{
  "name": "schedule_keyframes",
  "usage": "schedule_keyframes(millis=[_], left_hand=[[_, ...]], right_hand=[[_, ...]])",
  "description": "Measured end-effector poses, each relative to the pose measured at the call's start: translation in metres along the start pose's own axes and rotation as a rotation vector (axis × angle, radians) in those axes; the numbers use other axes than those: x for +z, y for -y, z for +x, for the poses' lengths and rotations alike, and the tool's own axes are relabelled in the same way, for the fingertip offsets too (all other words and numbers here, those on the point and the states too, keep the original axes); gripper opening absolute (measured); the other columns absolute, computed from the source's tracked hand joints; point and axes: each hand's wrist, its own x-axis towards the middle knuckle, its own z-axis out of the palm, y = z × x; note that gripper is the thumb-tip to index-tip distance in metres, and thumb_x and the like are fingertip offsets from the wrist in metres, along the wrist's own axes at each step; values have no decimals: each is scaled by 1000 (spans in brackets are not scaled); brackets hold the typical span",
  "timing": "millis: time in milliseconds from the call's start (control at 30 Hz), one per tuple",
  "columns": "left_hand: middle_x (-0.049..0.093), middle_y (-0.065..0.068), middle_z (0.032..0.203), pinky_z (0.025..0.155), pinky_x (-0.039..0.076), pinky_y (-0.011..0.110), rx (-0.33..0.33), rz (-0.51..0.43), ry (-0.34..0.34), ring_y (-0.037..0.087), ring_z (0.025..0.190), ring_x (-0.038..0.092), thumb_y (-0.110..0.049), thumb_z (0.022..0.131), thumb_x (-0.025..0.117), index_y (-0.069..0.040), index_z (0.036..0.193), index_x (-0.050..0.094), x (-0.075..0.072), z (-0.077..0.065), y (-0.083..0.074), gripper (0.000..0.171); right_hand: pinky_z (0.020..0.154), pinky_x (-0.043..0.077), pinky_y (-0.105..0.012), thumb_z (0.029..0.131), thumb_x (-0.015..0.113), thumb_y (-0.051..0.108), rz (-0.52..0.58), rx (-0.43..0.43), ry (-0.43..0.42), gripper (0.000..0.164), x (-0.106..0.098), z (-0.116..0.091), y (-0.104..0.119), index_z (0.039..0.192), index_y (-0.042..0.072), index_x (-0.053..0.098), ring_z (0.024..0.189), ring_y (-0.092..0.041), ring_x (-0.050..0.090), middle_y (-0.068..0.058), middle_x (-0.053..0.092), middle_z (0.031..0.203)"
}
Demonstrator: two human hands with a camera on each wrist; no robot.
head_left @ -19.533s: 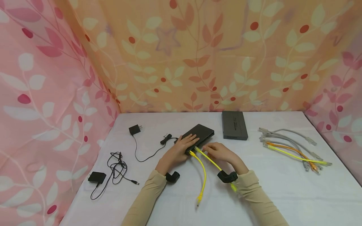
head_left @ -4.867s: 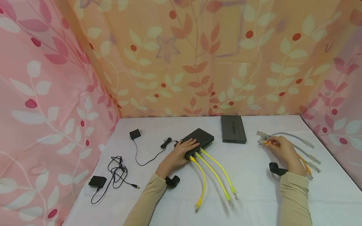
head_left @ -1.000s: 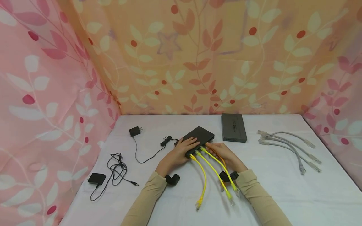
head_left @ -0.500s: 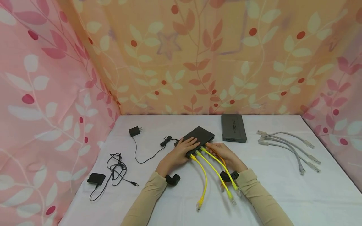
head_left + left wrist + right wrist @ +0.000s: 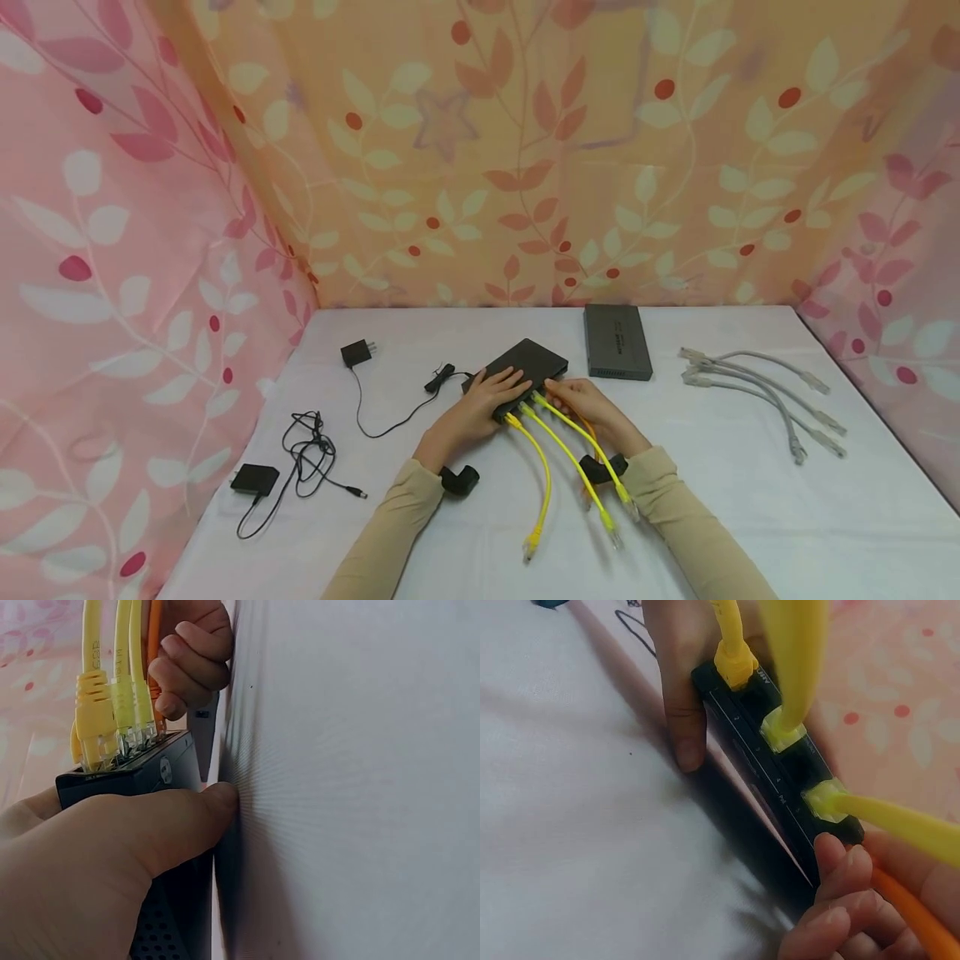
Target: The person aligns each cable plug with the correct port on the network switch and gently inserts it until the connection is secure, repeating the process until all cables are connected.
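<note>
My left hand [image 5: 483, 408] grips a black network switch [image 5: 534, 360], fingers over its top and thumb on the opposite face. The left wrist view shows that thumb [image 5: 165, 821] against the casing. Three yellow Ethernet cables [image 5: 573, 465] are plugged into the port side; their other ends lie loose toward me. At the right end of the ports my right hand [image 5: 592, 407] pinches an orange Ethernet cable [image 5: 915, 911]. Its plug is hidden by fingers in the right wrist view; in the left wrist view the orange cable [image 5: 154, 634] stands at the last port.
A second grey network switch [image 5: 618, 342] lies at the back. Several grey Ethernet cables [image 5: 757, 383] lie at the right. On the left are a black power adapter [image 5: 356, 353], its cord running to the held switch, and another adapter [image 5: 255, 479] with a tangled cord.
Since the oldest frame, more yellow cables are plugged in. My right hand has brought the orange cable from the right-hand pile to the switch. Over the last second both hands barely move.
</note>
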Motion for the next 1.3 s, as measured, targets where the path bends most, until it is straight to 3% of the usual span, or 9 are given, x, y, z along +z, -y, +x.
schedule_keyframes(millis=[333,700,833,1000,1133,1300], left_hand=[[25,5,152,109,17,58,-34,-20,25,24,142,17,-12,78,74,-21,146,30,2,0,-1,82],[22,4,154,108,17,60,-44,-54,51,25,142,16,-21,78,72,-23,147,27,-2,0,3,83],[21,4,154,108,15,61,-60,-79,63,25,142,15,-26,79,71,-23,148,26,-3,-2,6,82],[17,4,155,109,13,60,-99,-92,77,25,143,12,-38,80,70,-23,148,24,-4,-3,8,83],[14,6,155,109,9,61,-115,-117,93,27,143,9,-42,78,71,-20,148,22,-6,-4,8,88],[11,11,155,107,7,63,-126,-128,110,30,143,7,-42,77,71,-16,149,19,-8,-3,7,93]], right_hand=[[50,33,-20,91,51,47,21,20,-30,43,-1,3,-5,80,7,62,53,-9,40,3,48,63],[58,40,-21,92,53,44,68,34,11,40,-5,3,-5,92,5,65,64,-9,47,5,55,72],[65,46,-22,93,53,38,92,6,70,43,-8,4,-8,112,0,63,76,-8,53,5,62,87],[78,51,-25,94,52,35,206,31,181,56,-12,2,-10,135,-2,44,91,-11,60,-4,63,111],[87,50,-32,95,50,36,299,64,262,62,-12,-3,-9,142,0,31,103,-19,62,-13,58,124],[91,47,-42,101,38,31,389,61,398,55,-10,-10,-4,148,11,18,113,-33,56,-22,52,129]])
